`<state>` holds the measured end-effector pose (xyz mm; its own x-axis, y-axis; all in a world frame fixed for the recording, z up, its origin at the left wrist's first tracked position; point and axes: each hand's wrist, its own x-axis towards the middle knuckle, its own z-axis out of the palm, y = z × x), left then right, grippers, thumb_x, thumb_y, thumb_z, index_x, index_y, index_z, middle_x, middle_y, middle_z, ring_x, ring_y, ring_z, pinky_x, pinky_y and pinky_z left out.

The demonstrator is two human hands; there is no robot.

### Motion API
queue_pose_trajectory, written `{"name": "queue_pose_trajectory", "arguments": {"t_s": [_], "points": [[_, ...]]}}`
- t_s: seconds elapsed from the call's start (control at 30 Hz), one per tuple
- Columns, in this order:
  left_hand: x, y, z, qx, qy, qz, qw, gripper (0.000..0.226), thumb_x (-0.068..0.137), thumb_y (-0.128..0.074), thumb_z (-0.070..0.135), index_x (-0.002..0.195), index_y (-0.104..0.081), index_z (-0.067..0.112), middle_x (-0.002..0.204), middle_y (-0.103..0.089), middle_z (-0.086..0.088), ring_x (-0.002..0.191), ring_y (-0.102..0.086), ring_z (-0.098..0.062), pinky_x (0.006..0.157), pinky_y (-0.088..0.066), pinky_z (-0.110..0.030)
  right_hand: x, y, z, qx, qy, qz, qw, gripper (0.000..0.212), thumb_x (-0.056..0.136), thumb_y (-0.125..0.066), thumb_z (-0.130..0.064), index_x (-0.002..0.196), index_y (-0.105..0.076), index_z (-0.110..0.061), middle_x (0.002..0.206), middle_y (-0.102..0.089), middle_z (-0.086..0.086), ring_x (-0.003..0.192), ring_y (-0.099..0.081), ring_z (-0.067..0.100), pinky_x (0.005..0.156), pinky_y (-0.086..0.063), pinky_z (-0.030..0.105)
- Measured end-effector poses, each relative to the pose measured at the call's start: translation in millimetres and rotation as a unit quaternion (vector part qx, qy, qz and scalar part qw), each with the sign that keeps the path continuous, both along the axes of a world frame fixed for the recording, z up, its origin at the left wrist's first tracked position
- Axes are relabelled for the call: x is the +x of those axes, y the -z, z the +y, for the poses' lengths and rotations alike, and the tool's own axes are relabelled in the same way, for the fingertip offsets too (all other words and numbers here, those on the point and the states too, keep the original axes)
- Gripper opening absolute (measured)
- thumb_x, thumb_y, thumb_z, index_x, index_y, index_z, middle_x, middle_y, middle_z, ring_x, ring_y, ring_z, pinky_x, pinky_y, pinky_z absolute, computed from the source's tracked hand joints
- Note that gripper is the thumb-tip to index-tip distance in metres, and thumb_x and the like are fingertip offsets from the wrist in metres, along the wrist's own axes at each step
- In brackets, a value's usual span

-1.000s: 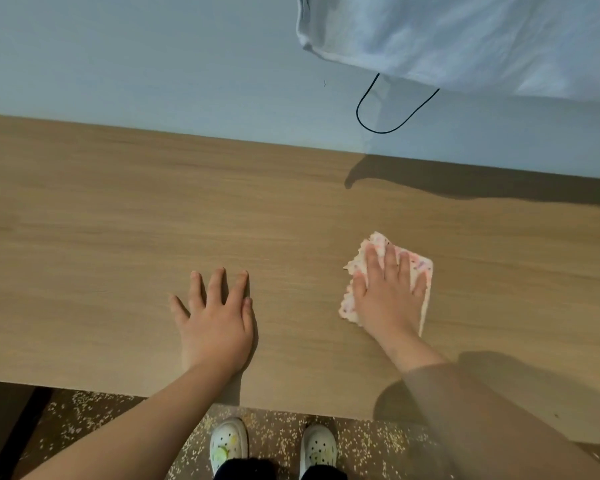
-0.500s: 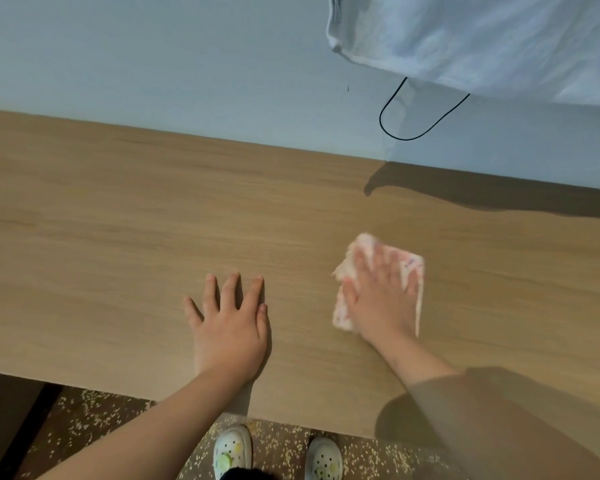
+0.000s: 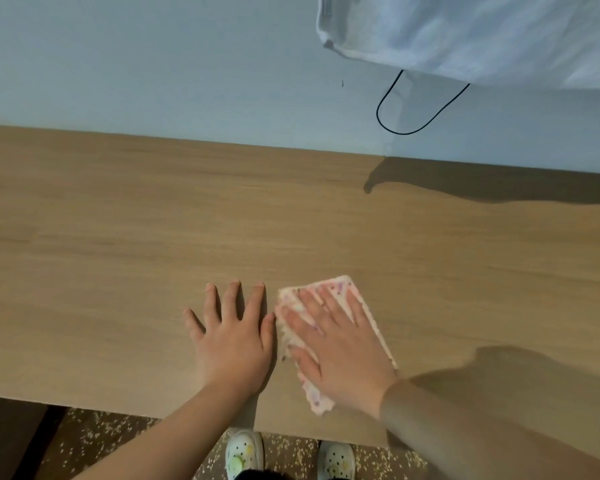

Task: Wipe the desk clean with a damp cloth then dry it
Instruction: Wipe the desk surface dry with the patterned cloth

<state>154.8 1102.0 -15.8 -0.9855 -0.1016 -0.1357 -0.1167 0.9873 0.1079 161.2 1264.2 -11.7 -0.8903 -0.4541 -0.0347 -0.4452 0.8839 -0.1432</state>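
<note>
Moved: right hand (image 3: 340, 344) with cloth (image 3: 317, 398) slid leftward, now just beside left hand (image 3: 234, 344), formerly apart.
Nearest: shoes (image 3: 244, 453) on speckled floor (image 3: 94, 445), below wrists.
Right hand: fingers straight, pressing flat on cloth, nothing clenched.
Cloth: pink-patterned, under right palm, on desk (image 3: 118, 254) near front edge.
Left hand: flat, splayed on bare desk, holding nothing.
Beyond fingertips: wall (image 3: 153, 64), black cable loop (image 3: 406, 128), pale fabric (image 3: 482, 32) overhead.

Dim, even light; soft shadows on desk (image 3: 118, 237); right hand (image 3: 340, 344) slightly blurred.
</note>
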Motion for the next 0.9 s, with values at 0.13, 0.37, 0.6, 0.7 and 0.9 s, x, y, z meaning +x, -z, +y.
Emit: {"name": "queue_pose_trajectory", "arguments": {"t_s": [0.13, 0.37, 0.6, 0.7, 0.9], "points": [[0, -1, 0, -0.005, -0.003, 0.001, 1.000, 0.067, 0.083, 0.004, 0.054, 0.144, -0.019, 0.038, 0.154, -0.018, -0.003, 0.142, 0.001, -0.032, 0.109, -0.001, -0.057, -42, 4, 36, 0.083, -0.058, -0.002, 0.995, 0.057, 0.094, -0.010, -0.049, 0.149, -0.005, -0.032, 0.156, -0.012, 0.000, 0.143, -0.010, 0.025, 0.114, -0.006, 0.052], [-1, 6, -1, -0.004, -0.007, 0.018, 1.000, 0.055, 0.089, -0.016, 0.052, 0.140, -0.030, 0.036, 0.149, -0.029, -0.006, 0.141, -0.009, -0.033, 0.108, -0.006, -0.058, -105, 5, 55, 0.020, 0.287, -0.069, 0.955, 0.055, 0.097, -0.014, -0.048, 0.148, -0.001, -0.034, 0.157, 0.005, -0.003, 0.144, 0.006, 0.022, 0.114, 0.005, 0.051], [0, 7, 1, 0.006, -0.010, 0.025, 1.000, 0.053, 0.089, -0.023, 0.049, 0.139, -0.034, 0.033, 0.148, -0.029, -0.009, 0.140, -0.010, -0.035, 0.109, -0.006, -0.059, -11, 2, 39, 0.068, -0.119, -0.036, 0.990, 0.057, 0.093, -0.011, -0.054, 0.146, -0.010, -0.032, 0.154, -0.007, 0.002, 0.141, -0.009, 0.024, 0.114, -0.006, 0.052], [2, 8, 1, 0.006, -0.016, 0.029, 0.999, 0.054, 0.089, -0.024, 0.049, 0.137, -0.038, 0.031, 0.147, -0.033, -0.010, 0.139, -0.014, -0.036, 0.108, -0.008, -0.060, -98, 8, 47, 0.068, 0.048, -0.029, 0.996, 0.057, 0.095, -0.011, -0.054, 0.148, -0.002, -0.035, 0.158, 0.000, -0.003, 0.144, 0.002, 0.021, 0.114, 0.004, 0.047], [1, 8, 0, 0.011, -0.014, 0.036, 0.999, 0.054, 0.088, -0.021, 0.051, 0.136, -0.040, 0.032, 0.145, -0.037, -0.011, 0.138, -0.018, -0.036, 0.108, -0.011, -0.062, -218, 7, 37, 0.004, 0.378, -0.075, 0.923, 0.055, 0.097, -0.016, -0.046, 0.149, -0.005, -0.031, 0.158, -0.003, 0.004, 0.144, 0.004, 0.026, 0.112, 0.006, 0.054]]}}
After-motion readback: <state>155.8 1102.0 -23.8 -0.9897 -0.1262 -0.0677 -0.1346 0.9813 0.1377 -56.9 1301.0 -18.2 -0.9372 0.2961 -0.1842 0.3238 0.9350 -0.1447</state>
